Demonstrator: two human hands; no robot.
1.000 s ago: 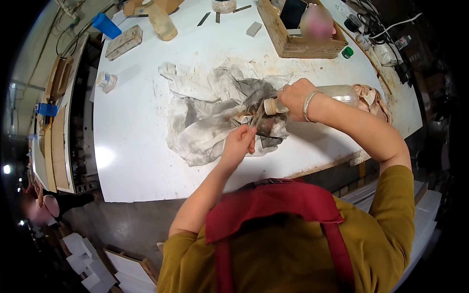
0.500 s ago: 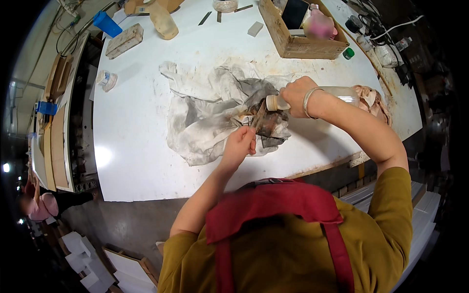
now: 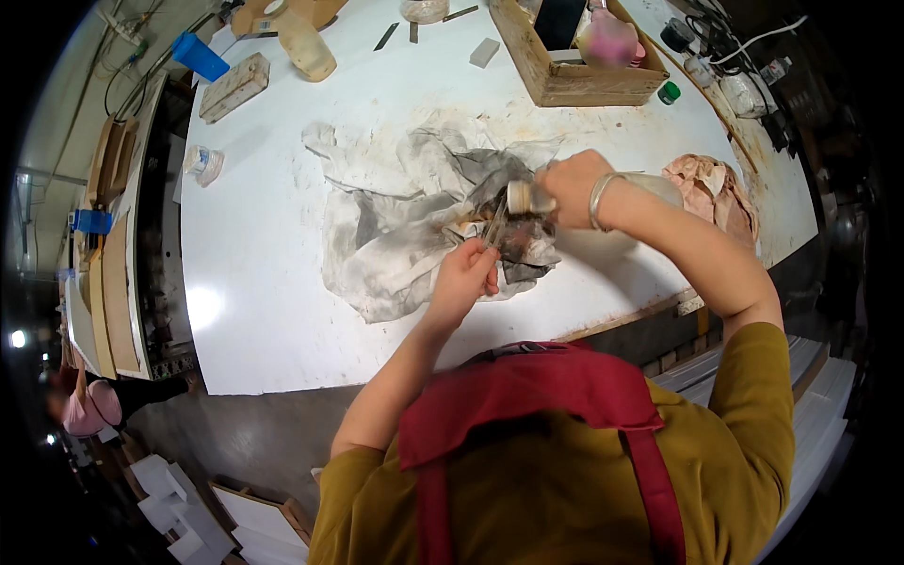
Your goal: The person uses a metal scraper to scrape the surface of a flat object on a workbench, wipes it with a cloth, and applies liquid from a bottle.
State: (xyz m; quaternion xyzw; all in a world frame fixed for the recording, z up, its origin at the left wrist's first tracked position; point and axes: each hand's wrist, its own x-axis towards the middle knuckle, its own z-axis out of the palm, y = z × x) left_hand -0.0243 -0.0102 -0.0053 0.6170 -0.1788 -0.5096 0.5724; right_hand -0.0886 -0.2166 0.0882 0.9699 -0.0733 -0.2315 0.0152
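Right hand (image 3: 568,186) grip closed round clear bottle (image 3: 612,193) — lying sideways, mouth leftward, left hand (image 3: 463,281) pinching brush (image 3: 493,230) over stained rag (image 3: 395,226)

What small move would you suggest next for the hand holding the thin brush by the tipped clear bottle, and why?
Probably dip the thin brush a little further toward the clear bottle's mouth. The right hand holds the bottle tipped over the stained grey rag, and the left hand has the brush tip just beside the opening.

A white surface (image 3: 264,282) filled the middle, stained rust-brown along its near edge. Left of the surface stood wooden boards and shelving (image 3: 108,264). Below it lay a grey concrete floor (image 3: 254,433), with white panels (image 3: 169,499) stacked beside.
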